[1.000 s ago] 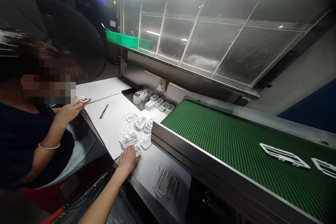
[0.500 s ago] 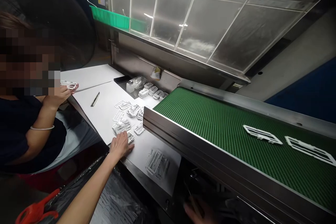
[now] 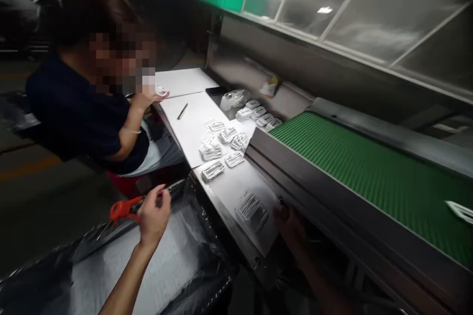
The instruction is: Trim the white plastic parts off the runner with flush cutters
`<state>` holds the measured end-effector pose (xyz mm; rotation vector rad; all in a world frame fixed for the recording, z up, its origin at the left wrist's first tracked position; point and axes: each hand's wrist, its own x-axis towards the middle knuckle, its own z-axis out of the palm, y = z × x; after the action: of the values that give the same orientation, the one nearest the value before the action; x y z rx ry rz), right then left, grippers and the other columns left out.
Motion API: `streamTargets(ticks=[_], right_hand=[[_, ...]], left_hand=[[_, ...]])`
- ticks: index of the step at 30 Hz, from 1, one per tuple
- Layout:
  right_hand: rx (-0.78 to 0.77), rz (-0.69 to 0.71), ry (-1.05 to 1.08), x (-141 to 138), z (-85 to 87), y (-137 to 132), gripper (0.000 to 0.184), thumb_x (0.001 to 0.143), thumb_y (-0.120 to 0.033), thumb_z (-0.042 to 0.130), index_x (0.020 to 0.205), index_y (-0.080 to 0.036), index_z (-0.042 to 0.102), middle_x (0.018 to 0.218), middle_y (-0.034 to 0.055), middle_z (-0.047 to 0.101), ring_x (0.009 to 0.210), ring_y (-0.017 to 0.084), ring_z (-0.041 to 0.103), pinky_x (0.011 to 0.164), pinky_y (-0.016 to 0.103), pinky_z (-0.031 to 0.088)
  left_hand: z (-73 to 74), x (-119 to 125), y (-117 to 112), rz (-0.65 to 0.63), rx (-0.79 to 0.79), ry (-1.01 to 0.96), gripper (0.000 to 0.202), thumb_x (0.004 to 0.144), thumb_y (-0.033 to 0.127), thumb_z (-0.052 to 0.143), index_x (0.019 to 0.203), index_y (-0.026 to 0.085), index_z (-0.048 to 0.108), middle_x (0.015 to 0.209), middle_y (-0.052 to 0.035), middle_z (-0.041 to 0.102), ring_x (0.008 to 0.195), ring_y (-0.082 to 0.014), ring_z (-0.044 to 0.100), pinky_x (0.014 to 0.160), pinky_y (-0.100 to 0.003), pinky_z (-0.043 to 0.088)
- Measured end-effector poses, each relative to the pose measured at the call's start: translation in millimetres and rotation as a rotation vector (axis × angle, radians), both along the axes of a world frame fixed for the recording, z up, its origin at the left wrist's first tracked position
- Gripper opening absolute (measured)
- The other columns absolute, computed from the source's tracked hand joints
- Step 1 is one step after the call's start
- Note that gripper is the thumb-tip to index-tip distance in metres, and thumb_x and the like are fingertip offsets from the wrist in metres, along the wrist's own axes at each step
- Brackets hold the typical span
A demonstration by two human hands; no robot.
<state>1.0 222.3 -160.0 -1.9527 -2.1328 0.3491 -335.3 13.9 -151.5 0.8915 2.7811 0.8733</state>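
Observation:
My left hand (image 3: 153,214) is raised over the plastic-lined bin, in front of the orange-handled tool (image 3: 123,209). Its fingers are curled with a gap to the thumb, and I see nothing held. My right hand (image 3: 290,224) is in shadow at the table's right edge, closed round a slim dark tool (image 3: 282,202) whose kind is unclear. Between my hands, a stack of white plastic frames (image 3: 213,171) sits at the table's near edge. A blurred stack of flat frames (image 3: 252,210) lies nearest my right hand. Further back are several piles of frames (image 3: 227,134).
On the left a seated co-worker (image 3: 92,103) holds a white frame (image 3: 161,91). A green conveyor belt (image 3: 351,167) with a metal side runs along the right. A pen-like cutter (image 3: 182,111) lies on the white table (image 3: 192,130). The black-lined bin (image 3: 207,241) stands below.
My left hand has left the stack at the table's edge and moved back over the bin. My right hand has risen to the table's right edge. The view has swung left.

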Motion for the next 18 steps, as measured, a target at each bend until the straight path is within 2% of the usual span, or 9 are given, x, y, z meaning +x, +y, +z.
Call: streamTargets(ticks=[2, 5, 7, 9, 11, 13, 15, 18], right_hand=[[-0.013, -0.009, -0.028, -1.3, -9.1, 7.3, 0.043, 0.093, -0.043, 0.052, 0.125, -0.015, 0.052, 0.134, 0.0103, 0.048, 0.124, 0.032, 0.044, 0.102, 0.052, 0.036], [-0.025, -0.041, -0.047, -2.6, -14.8, 11.1, 0.052, 0.089, -0.043, 0.056, 0.13, -0.012, 0.047, 0.135, 0.0169, 0.047, 0.123, 0.032, 0.046, 0.102, 0.053, 0.036], [-0.016, -0.049, -0.045, -2.3, -10.0, 7.9, 0.06, 0.09, -0.047, 0.049, 0.133, -0.007, 0.044, 0.135, 0.0228, 0.047, 0.124, 0.035, 0.045, 0.101, 0.051, 0.036], [0.014, -0.035, -0.034, 0.1, 0.9, -1.0, 0.068, 0.09, -0.053, 0.038, 0.135, -0.003, 0.043, 0.135, 0.026, 0.046, 0.124, 0.037, 0.044, 0.1, 0.048, 0.036], [0.058, -0.003, -0.023, 6.3, 14.7, -16.2, 0.074, 0.087, -0.058, 0.031, 0.134, -0.003, 0.044, 0.134, 0.0249, 0.048, 0.124, 0.037, 0.044, 0.102, 0.045, 0.034], [0.082, 0.029, -0.017, 18.5, 26.8, -36.7, 0.074, 0.084, -0.062, 0.03, 0.128, -0.006, 0.05, 0.129, 0.0226, 0.053, 0.122, 0.036, 0.046, 0.104, 0.043, 0.034], [0.06, 0.043, -0.026, 38.1, 32.9, -60.1, 0.067, 0.082, -0.063, 0.034, 0.12, -0.013, 0.055, 0.125, 0.0194, 0.057, 0.119, 0.035, 0.049, 0.102, 0.043, 0.037], [-0.012, -0.021, -0.073, 77.6, 28.5, -93.3, 0.052, 0.082, -0.063, 0.041, 0.116, -0.026, 0.054, 0.125, 0.015, 0.057, 0.119, 0.036, 0.05, 0.097, 0.048, 0.042]], left_hand=[[-30.1, -1.9, -64.8, 0.161, -0.106, -0.12, 0.033, 0.098, 0.032, 0.036, 0.124, 0.015, 0.046, 0.112, -0.0096, 0.062, 0.095, -0.0202, 0.062, 0.086, -0.04, 0.051], [-82.9, 8.5, -148.7, 0.233, -0.359, -0.378, 0.022, 0.095, 0.028, 0.049, 0.112, 0.016, 0.057, 0.091, -0.0036, 0.067, 0.078, -0.0182, 0.065, 0.074, -0.037, 0.055], [-117.2, 22.3, -186.6, 0.235, -0.54, -0.534, 0.015, 0.091, 0.025, 0.056, 0.101, 0.015, 0.062, 0.088, -0.0028, 0.067, 0.077, -0.0178, 0.066, 0.073, -0.036, 0.055], [-147.4, 38.8, -207.8, 0.224, -0.687, -0.65, 0.013, 0.089, 0.026, 0.06, 0.097, 0.015, 0.063, 0.095, -0.0042, 0.067, 0.083, -0.0187, 0.066, 0.074, -0.036, 0.056], [-173.3, 55.1, -213.1, 0.202, -0.79, -0.728, 0.017, 0.089, 0.028, 0.06, 0.1, 0.016, 0.063, 0.102, -0.0056, 0.066, 0.089, -0.0204, 0.065, 0.076, -0.037, 0.055], [-196.0, 69.1, -204.4, 0.175, -0.862, -0.773, 0.023, 0.089, 0.032, 0.06, 0.106, 0.017, 0.061, 0.108, -0.0067, 0.065, 0.094, -0.0219, 0.064, 0.078, -0.039, 0.055], [-215.7, 80.7, -185.6, 0.149, -0.916, -0.789, 0.03, 0.089, 0.037, 0.058, 0.112, 0.017, 0.059, 0.113, -0.0082, 0.063, 0.096, -0.0231, 0.063, 0.08, -0.041, 0.054], [-234.7, 96.1, -151.8, 0.092, -0.987, -0.782, 0.037, 0.088, 0.041, 0.058, 0.117, 0.018, 0.056, 0.115, -0.0094, 0.062, 0.098, -0.0249, 0.063, 0.079, -0.042, 0.054]])
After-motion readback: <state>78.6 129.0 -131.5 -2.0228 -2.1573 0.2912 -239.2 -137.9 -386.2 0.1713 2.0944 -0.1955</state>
